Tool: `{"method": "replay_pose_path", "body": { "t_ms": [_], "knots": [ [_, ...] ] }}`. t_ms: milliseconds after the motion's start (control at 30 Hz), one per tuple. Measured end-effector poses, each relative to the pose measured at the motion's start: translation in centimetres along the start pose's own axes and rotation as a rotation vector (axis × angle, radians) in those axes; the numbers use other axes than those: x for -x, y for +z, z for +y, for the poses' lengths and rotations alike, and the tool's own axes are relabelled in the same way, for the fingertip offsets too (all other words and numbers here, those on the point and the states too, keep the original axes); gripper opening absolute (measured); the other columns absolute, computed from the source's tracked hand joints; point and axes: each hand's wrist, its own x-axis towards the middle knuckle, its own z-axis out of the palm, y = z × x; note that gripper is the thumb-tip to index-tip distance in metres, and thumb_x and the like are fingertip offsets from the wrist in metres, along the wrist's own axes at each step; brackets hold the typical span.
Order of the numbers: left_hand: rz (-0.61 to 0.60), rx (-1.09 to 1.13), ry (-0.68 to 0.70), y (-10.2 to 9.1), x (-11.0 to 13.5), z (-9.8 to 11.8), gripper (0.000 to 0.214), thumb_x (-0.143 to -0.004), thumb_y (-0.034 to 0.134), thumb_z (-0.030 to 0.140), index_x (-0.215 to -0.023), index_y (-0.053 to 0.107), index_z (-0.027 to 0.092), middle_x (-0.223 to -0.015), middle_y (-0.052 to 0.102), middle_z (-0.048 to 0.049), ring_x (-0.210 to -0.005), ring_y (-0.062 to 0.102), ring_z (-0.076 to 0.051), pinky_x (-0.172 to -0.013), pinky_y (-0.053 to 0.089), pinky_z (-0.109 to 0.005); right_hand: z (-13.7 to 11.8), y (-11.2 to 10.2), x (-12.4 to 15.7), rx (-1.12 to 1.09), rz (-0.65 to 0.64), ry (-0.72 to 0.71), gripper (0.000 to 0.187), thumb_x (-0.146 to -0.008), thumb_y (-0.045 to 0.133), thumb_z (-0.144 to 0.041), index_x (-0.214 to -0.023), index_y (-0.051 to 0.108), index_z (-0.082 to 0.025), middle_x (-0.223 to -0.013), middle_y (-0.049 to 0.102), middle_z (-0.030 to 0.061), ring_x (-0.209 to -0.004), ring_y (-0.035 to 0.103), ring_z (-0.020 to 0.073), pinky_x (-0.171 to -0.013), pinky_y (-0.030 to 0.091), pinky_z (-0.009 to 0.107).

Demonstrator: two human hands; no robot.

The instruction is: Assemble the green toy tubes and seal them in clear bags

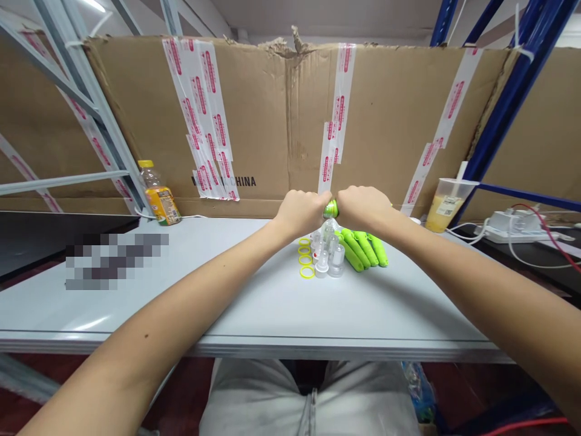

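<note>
My left hand [302, 212] and my right hand [363, 204] meet above the table, both closed in fists. Between them shows a small, shiny green cylindrical piece [332, 209], its two ends hidden inside my fingers. Below the hands, several clear plastic tube-like parts [336, 261] stand on the table. Left of these lies a column of yellow rings [307, 272]. On the other side several bright green, elongated handle-like pieces [364, 249] lie side by side, partly behind my right wrist.
The white table [254, 309] has a cardboard wall [258, 121] along its back. A juice bottle [161, 197] stands at the back left. At the right are a plastic cup with a straw [445, 206] and a power strip [503, 227] with cables. A blurred patch covers the left.
</note>
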Motion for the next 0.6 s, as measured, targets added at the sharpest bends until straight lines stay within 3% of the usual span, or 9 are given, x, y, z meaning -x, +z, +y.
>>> {"method": "replay_pose_path", "body": {
  "t_ms": [200, 300, 367, 467, 533, 600],
  "knots": [
    [0.064, -0.108, 0.092, 1.0, 0.2, -1.4, 0.027, -0.085, 0.045, 0.016, -0.100, 0.066, 0.018, -0.077, 0.071, -0.0116, -0.069, 0.065, -0.025, -0.060, 0.036, -0.033, -0.6, 0.1, -0.2, -0.073, -0.052, -0.013, 0.020, -0.079, 0.061, -0.029, -0.091, 0.071, -0.017, -0.085, 0.071, 0.0147, -0.073, 0.067, 0.0265, -0.057, 0.042, 0.032],
    [0.085, -0.116, 0.075, 0.7, 0.6, -2.4, 0.024, -0.089, 0.045, 0.021, -0.101, 0.066, 0.019, -0.081, 0.071, -0.0104, -0.073, 0.065, -0.023, -0.062, 0.035, -0.031, 0.3, -0.3, -0.7, -0.218, -0.086, -0.109, 0.023, -0.081, 0.061, -0.037, -0.088, 0.070, -0.017, -0.084, 0.070, 0.0114, -0.071, 0.064, 0.0225, -0.057, 0.041, 0.030],
    [0.089, -0.069, 0.011, 0.4, 1.1, -3.5, 0.025, -0.091, 0.052, 0.036, -0.108, 0.063, 0.021, -0.088, 0.073, -0.0093, -0.077, 0.066, -0.023, -0.062, 0.034, -0.030, 2.0, -0.7, -1.1, -0.428, -0.114, -0.216, 0.031, -0.084, 0.061, -0.048, -0.089, 0.070, -0.018, -0.084, 0.071, 0.0078, -0.072, 0.063, 0.0198, -0.060, 0.042, 0.029],
    [0.052, 0.030, -0.093, 0.2, 2.2, -5.9, 0.042, -0.086, 0.060, 0.056, -0.113, 0.059, 0.025, -0.096, 0.073, -0.0063, -0.082, 0.067, -0.024, -0.062, 0.033, -0.028, 5.6, -0.4, -2.1, -0.723, -0.025, -0.228, 0.042, -0.082, 0.065, -0.053, -0.106, 0.070, -0.019, -0.105, 0.073, 0.0088, -0.089, 0.065, 0.0202, -0.075, 0.049, 0.030],
    [0.025, 0.066, -0.208, 0.4, 2.9, -7.7, 0.049, -0.085, 0.057, 0.066, -0.113, 0.058, 0.026, -0.093, 0.073, -0.0058, -0.083, 0.067, -0.024, -0.063, 0.033, -0.028, 8.0, 1.2, -2.8, -0.820, 0.063, -0.132, 0.043, -0.085, 0.064, -0.050, -0.112, 0.068, -0.018, -0.116, 0.071, 0.0114, -0.097, 0.066, 0.0211, -0.083, 0.051, 0.032],
    [0.000, 0.100, -0.304, 1.0, 3.6, -9.3, 0.054, -0.085, 0.051, 0.072, -0.114, 0.057, 0.026, -0.090, 0.072, -0.0060, -0.083, 0.066, -0.026, -0.063, 0.032, -0.028, 9.7, 3.6, -3.6, -0.804, 0.013, -0.004, 0.040, -0.081, 0.070, -0.041, -0.113, 0.068, -0.016, -0.116, 0.072, 0.0122, -0.099, 0.067, 0.0213, -0.085, 0.052, 0.030]
  ]
}}
